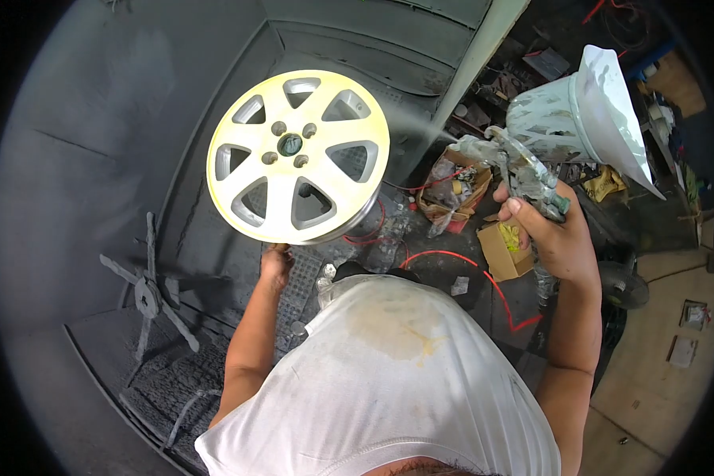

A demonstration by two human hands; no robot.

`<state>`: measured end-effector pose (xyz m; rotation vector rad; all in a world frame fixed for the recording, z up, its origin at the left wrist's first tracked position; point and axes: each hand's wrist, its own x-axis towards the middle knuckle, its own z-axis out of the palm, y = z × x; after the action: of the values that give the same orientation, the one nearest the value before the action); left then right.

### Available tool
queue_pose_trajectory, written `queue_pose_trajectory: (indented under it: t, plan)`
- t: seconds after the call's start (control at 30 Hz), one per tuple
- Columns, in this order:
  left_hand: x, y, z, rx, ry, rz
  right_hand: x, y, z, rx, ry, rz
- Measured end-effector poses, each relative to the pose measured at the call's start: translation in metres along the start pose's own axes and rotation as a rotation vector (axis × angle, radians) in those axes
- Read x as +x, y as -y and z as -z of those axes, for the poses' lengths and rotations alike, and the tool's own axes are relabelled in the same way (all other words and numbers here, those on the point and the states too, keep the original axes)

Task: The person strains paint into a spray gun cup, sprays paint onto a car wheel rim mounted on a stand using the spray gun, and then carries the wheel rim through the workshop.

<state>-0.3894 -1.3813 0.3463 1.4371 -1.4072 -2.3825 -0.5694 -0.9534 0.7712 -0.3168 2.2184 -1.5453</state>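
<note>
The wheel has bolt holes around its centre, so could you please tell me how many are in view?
4: the upper-left hole, upper-right hole, lower-left hole and lower-right hole, all around the dark centre of the wheel. None seems hidden.

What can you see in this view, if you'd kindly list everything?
Wheel rim: one, yellow and silver, upper centre
Spray gun: one, grey, upper right
Cup: one, whitish, beside the spray gun
Spoked stand: one, grey, lower left
Cardboard boxes: two, brown, floor
Hose: at least one, red, floor
Walls: several, grey, left and top
Clutter: uncountable, mixed, right
Shirt: one, white, bottom centre
Left hand: one, bare, under the wheel rim
Right hand: one, bare, around the spray gun
</note>
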Motion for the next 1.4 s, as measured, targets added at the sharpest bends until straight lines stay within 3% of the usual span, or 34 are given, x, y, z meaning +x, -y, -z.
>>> queue_pose_trajectory:
  t: [0.07, 0.17, 0.23, 0.33, 0.5, 0.53, 0.57, 0.67, 0.8, 0.87, 1.0, 1.07, 1.2, 1.27, 1.4]
  plan:
    - [0.004, -0.016, 0.007, 0.016, -0.059, 0.008, -0.001, -0.004, -0.001, 0.029, -0.084, 0.060]
    - [0.018, -0.036, 0.013, -0.072, -0.061, -0.060, -0.006, 0.002, 0.001, 0.037, -0.014, 0.007]
    - [-0.010, -0.066, -0.023, -0.384, -0.321, -0.134, -0.010, 0.005, 0.002, 0.068, 0.015, 0.008]
    - [0.003, -0.057, -0.029, -0.596, -0.354, -0.210, -0.010, 0.004, 0.003, 0.137, 0.051, 0.015]
    - [0.016, 0.033, -0.034, -0.527, -0.066, -0.137, -0.014, 0.003, 0.003, 0.098, 0.073, 0.013]
    - [0.002, 0.042, -0.047, -0.488, -0.064, -0.021, -0.013, 0.000, 0.007, 0.060, 0.061, -0.005]
    - [-0.015, 0.045, -0.065, -0.449, -0.063, 0.096, -0.013, -0.002, 0.008, 0.022, 0.050, -0.023]
    - [-0.056, 0.030, -0.108, -0.500, 0.013, 0.179, -0.014, -0.005, 0.007, 0.041, -0.020, 0.012]
    - [-0.018, 0.044, -0.074, -0.383, -0.053, 0.126, -0.019, -0.011, 0.013, 0.016, -0.008, -0.011]
    - [-0.029, 0.026, -0.071, -0.331, -0.113, 0.103, -0.027, -0.002, 0.011, 0.087, 0.103, -0.018]
    - [0.004, 0.014, -0.023, -0.216, -0.124, 0.046, -0.035, -0.004, 0.002, 0.157, 0.084, 0.008]
    - [0.017, 0.002, -0.013, -0.294, -0.240, -0.025, -0.034, -0.008, 0.003, 0.099, 0.025, 0.019]
    - [0.012, -0.024, -0.009, -0.496, -0.248, -0.104, -0.032, -0.015, 0.015, 0.030, 0.043, -0.045]
    - [-0.003, -0.031, -0.019, -0.609, -0.324, -0.145, -0.035, -0.018, 0.006, 0.057, -0.151, 0.075]
    - [-0.006, 0.009, -0.034, -0.578, -0.146, -0.056, -0.042, -0.013, 0.014, 0.062, -0.025, -0.066]
